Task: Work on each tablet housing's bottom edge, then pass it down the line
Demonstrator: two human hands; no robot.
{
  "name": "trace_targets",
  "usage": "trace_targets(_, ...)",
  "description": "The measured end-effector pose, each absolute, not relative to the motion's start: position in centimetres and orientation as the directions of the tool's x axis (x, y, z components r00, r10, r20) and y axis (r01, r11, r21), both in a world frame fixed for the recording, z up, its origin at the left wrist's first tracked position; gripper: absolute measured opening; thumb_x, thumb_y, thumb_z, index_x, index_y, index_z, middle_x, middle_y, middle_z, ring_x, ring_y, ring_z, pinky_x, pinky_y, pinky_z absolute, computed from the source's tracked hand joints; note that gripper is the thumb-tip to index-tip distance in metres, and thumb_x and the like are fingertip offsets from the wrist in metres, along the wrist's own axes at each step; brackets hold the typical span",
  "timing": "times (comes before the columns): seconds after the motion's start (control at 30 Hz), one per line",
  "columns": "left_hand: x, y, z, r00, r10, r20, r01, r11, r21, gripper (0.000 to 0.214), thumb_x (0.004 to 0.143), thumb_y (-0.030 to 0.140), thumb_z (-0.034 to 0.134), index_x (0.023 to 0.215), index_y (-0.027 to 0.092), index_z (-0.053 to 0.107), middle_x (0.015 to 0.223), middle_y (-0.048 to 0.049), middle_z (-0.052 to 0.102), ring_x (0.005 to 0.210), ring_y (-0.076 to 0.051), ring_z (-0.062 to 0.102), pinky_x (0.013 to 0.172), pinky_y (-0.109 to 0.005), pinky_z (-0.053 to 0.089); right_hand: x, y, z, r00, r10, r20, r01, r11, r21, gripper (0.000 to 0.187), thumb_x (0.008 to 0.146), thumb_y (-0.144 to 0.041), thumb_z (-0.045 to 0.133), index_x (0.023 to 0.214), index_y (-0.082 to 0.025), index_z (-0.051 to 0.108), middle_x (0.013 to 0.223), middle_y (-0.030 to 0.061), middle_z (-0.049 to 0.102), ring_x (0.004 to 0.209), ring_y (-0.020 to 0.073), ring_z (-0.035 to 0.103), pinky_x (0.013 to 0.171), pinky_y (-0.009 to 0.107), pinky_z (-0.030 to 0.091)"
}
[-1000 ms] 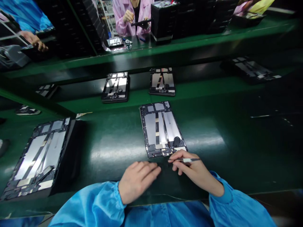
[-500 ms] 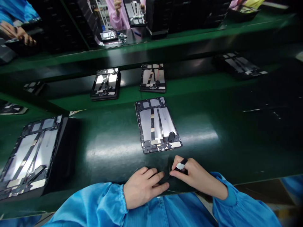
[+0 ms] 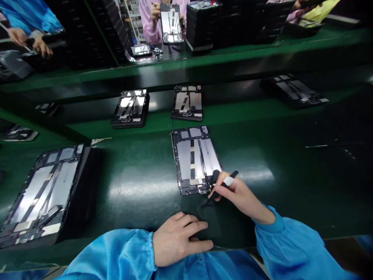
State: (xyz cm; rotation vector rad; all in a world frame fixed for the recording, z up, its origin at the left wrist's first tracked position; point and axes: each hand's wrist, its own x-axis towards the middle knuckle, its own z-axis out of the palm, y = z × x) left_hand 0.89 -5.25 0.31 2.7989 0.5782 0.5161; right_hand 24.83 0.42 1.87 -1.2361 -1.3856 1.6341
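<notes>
My right hand (image 3: 234, 194) pinches a slim dark tool (image 3: 229, 181), tip just off the near edge of the opened tablet (image 3: 184, 159), lying on the desk (image 3: 136, 167). My left hand (image 3: 179, 239) rests palm-down, fingers loose. Fine tool work, I'd judge; the next move calls for steadiness.

1. An electronics workshop, set up like a factory line: a long green bench (image 3: 140, 167) spans the view
2. Opened tablets (image 3: 184, 155) lie about, their inner parts bare
3. Tall black stacks (image 3: 239, 25) stand beyond
4. A person in pink (image 3: 150, 31) opposite holds another tablet (image 3: 166, 23)
</notes>
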Motion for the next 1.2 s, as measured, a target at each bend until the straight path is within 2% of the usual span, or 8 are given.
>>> trace_targets(0.1, -0.1, -4.0, 0.9, 0.839, 0.437, 0.325, 0.323, -0.88, 0.349, 0.024, 0.098, 0.025, 0.053, 0.119, 0.03, 0.064, 0.117, -0.0014, 0.065, 0.096, -0.015, 0.059, 0.075, -0.027, 0.046, 23.0, 3.4, 2.7, -0.406, 0.854, -0.326, 0.122, -0.303, -0.945, 0.029, 0.082, -0.046, 0.066, 0.079, -0.021, 0.051, 0.067, 0.0012, 0.067, 0.066, 0.0185, 0.072, 0.054, 0.026, 0.056)
trace_targets(0.2, -1.2, -2.4, 0.8, 0.742, 0.547, 0.388, 0.431, -0.832, 0.351, 0.024, 0.098, 0.019, 0.049, 0.117, 0.021, 0.064, 0.107, -0.006, 0.067, 0.091, -0.016, 0.06, 0.074, -0.027, 0.048, 21.4, 5.3, 3.0, -0.451, 0.812, -0.371, 0.198, -0.315, -0.928, 0.028, 0.081, -0.044, 0.066, 0.081, -0.021, 0.05, 0.058, -0.0017, 0.064, 0.061, 0.0188, 0.072, 0.049, 0.024, 0.055)
trace_targets(0.33, -2.1, -1.2, -0.1, 0.624, 0.645, 0.441, 0.551, -0.764, 0.336, 0.02, 0.096, 0.015, 0.054, 0.113, 0.018, 0.064, 0.105, -0.007, 0.068, 0.092, -0.017, 0.061, 0.078, -0.03, 0.051, 20.6, 6.1, 2.6, -0.455, 0.793, -0.405, 0.266, -0.313, -0.912, 0.027, 0.081, -0.043, 0.065, 0.081, -0.02, 0.05, 0.055, -0.0014, 0.065, 0.056, 0.018, 0.072, 0.048, 0.023, 0.056)
trace_targets(0.77, -2.1, -1.1, -0.9, 0.611, 0.663, 0.433, 0.583, -0.746, 0.32, 0.018, 0.097, 0.017, 0.054, 0.11, 0.018, 0.065, 0.106, -0.0057, 0.069, 0.093, -0.017, 0.061, 0.079, -0.03, 0.053, 20.4, 5.1, 2.8, -0.39, 0.814, -0.431, 0.297, -0.332, -0.895, 0.023, 0.083, -0.041, 0.061, 0.079, -0.02, 0.052, 0.057, 0.0007, 0.067, 0.057, 0.0186, 0.072, 0.053, 0.028, 0.06)
trace_targets(1.2, -2.0, -1.0, -0.6, 0.611, 0.664, 0.43, 0.584, -0.745, 0.322, 0.018, 0.096, 0.016, 0.055, 0.111, 0.017, 0.064, 0.106, -0.0054, 0.069, 0.092, -0.017, 0.061, 0.078, -0.03, 0.053, 20.3, 5.1, 2.6, -0.38, 0.831, -0.407, 0.307, -0.302, -0.902, 0.019, 0.084, -0.036, 0.06, 0.079, -0.02, 0.052, 0.057, 0.0003, 0.066, 0.057, 0.0182, 0.072, 0.052, 0.027, 0.06)
